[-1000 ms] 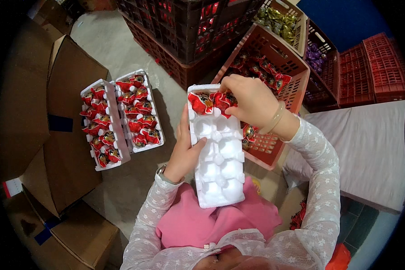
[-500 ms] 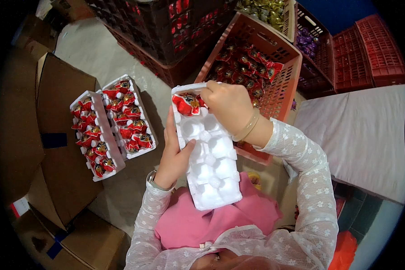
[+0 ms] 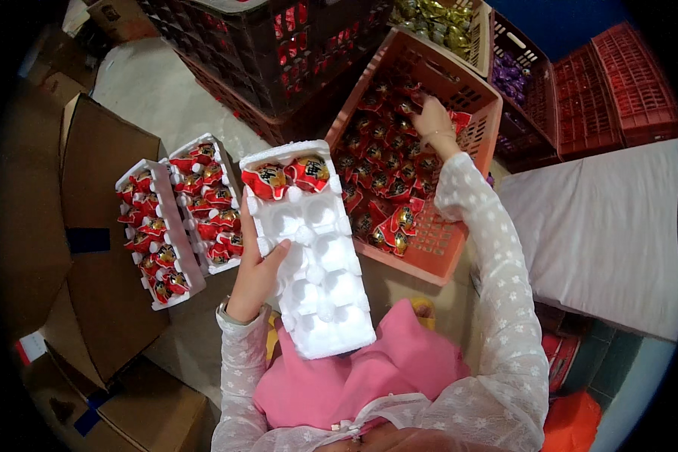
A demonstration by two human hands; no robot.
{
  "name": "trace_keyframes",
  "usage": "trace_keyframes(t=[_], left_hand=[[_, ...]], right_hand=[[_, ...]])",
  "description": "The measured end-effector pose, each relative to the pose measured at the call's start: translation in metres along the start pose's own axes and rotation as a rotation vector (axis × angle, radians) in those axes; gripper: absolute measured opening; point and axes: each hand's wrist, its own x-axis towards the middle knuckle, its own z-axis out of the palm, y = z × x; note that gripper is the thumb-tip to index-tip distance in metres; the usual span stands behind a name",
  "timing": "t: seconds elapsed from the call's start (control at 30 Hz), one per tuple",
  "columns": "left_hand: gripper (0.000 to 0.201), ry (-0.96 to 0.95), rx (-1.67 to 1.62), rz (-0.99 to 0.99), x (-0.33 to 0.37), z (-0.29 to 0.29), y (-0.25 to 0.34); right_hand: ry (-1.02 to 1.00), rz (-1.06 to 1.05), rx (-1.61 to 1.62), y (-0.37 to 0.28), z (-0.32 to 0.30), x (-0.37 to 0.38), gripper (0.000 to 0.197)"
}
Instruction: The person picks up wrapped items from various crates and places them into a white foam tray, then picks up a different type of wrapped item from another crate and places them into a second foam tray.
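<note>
My left hand (image 3: 258,280) grips a white foam tray (image 3: 325,273) by its left side, thumb over the edge. Two red-and-gold wrapped round packets (image 3: 307,173) fill the tray's far row; the cups nearer to me hold nothing. To the right, my right hand (image 3: 434,126) reaches into an orange plastic crate (image 3: 459,241) that holds many more such packets (image 3: 377,162). Its fingers are bunched on a packet near the crate's far side, and their tips are partly hidden.
Two filled foam trays (image 3: 158,233) stand on the floor at left, beside open cardboard boxes (image 3: 113,301). Dark stacked crates (image 3: 256,68) rise at the back. Crates with gold and purple packets (image 3: 511,79) are at the far right, near a white-covered surface (image 3: 595,226).
My right hand has left the tray's far end and moved right into the orange crate. Two packets now show fully in the far row. The tray has shifted left in my left hand.
</note>
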Motion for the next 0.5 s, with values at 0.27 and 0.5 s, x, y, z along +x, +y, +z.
trace_keyframes(t=[0.27,0.5], left_hand=[[0.089,-0.009,0.076,-0.028,-0.003,-0.008,-0.001],[0.089,-0.056,0.061,0.02,0.003,-0.001,0.002]], right_hand=[[-0.223,0.238,-0.378,0.016,0.074,0.011,0.084],[-0.229,0.283,0.048,0.073,0.041,0.03,0.036]])
